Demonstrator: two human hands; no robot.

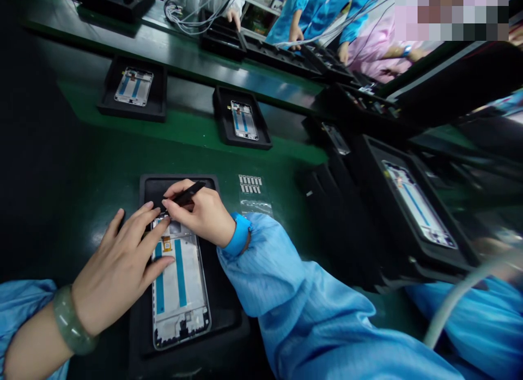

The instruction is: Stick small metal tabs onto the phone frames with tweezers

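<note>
A phone frame (190,276) with blue adhesive strips and a small orange flex cable (167,244) lies in a black tray (229,314). My left hand (126,249) rests across its upper left part, fingers spread, fingertips at the top edge. Above that edge, my right hand (202,211) grips a black pen-like tool (190,191) between thumb and fingers. The tool slants, and its working tip is hidden by my fingers. Just right of my right hand, a sheet of small pale pieces (250,184) lies on the green table.
Two black trays (161,97) (261,138) with phone frames stand farther back. Stacked black trays (368,206) rise on the right, topped by another phone frame (420,206). Co-workers' hands (296,34) work across the line. A blue sleeve (482,325) shows at lower right.
</note>
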